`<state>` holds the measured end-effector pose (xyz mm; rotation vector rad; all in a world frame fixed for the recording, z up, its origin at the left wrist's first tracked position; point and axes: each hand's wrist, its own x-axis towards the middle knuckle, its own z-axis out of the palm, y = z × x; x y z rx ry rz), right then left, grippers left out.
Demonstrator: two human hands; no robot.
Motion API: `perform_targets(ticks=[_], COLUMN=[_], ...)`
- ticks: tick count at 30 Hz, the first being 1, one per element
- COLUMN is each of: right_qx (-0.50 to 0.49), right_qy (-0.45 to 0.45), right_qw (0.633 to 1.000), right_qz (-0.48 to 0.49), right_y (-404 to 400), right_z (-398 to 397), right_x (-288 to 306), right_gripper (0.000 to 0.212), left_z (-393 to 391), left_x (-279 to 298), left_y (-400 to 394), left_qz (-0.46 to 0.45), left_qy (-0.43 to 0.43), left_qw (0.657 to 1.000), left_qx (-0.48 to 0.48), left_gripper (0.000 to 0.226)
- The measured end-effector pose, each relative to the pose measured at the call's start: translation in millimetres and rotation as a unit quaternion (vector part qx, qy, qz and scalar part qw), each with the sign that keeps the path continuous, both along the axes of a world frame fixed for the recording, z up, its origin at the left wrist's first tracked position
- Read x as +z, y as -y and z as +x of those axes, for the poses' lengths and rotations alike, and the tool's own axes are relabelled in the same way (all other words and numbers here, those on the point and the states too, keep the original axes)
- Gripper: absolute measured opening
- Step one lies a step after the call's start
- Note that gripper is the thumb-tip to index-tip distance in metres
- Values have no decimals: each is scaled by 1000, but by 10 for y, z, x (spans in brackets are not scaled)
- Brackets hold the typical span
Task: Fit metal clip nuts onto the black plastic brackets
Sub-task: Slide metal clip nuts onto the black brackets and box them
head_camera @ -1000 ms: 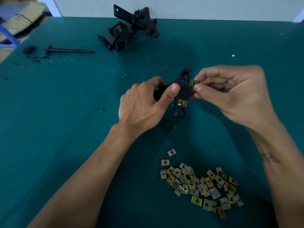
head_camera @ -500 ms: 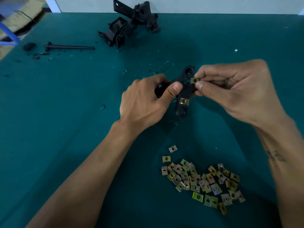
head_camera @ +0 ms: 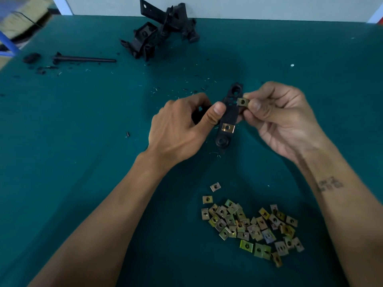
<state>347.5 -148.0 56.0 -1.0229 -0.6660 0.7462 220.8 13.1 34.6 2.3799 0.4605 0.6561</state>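
Near the bench centre, the left hand (head_camera: 178,129) grips the black bracket (head_camera: 230,112), which already carries 1 fitted nut (head_camera: 228,127). The right hand (head_camera: 275,114) pinches a clip nut (head_camera: 242,102) at its upper edge. Risk: a skewed push may jam the nut or flick it loose.

Workshop or small assembly bench. Table (head_camera: 83,141) covered in teal cloth, littered with fine shavings (head_camera: 182,88) and black debris (head_camera: 44,69). Loose pile of yellow-zinc clip nuts (head_camera: 250,226) near the front edge, heap of black plastic brackets (head_camera: 159,32) at the back, a black rod (head_camera: 83,59) to the left. Plain pale wall (head_camera: 269,7) behind; blurred cardboard (head_camera: 18,21) at far left.
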Motion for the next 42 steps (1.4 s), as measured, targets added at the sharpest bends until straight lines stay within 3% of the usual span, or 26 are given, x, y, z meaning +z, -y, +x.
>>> perform_targets(ticks=[3,7,9,19,29,34,42], right_qx=[31,105,111,158,125,109,160], right_qy=[-70,-150,-160,-111,-57,-42,-16], right_qw=[997,983,981,981,986,986,979], right_qz=[20,8,-2,-39,-99,-122,-125], right_y=[-40,-29,-15,25,42,32,-5], right_z=[-13,29,47,77,125,130,106], right_x=[-74,-137,-163,-165,-173,-196,-242], right_gripper=[8,55,66,22,46,56,55], left_z=[-5,-8,-10,-11,1,-3,-21], left_x=[2,6,12,41,15,0,-9], left_y=[1,15,21,36,45,37,25], left_qz=[-3,6,8,15,36,48,42], left_qy=[-1,-14,-19,-40,-51,-43,-3], left_qw=[1000,1000,999,998,997,997,997], left_qx=[-5,-17,-26,-35,-42,-47,-68], left_gripper=[60,64,65,69,68,82,80])
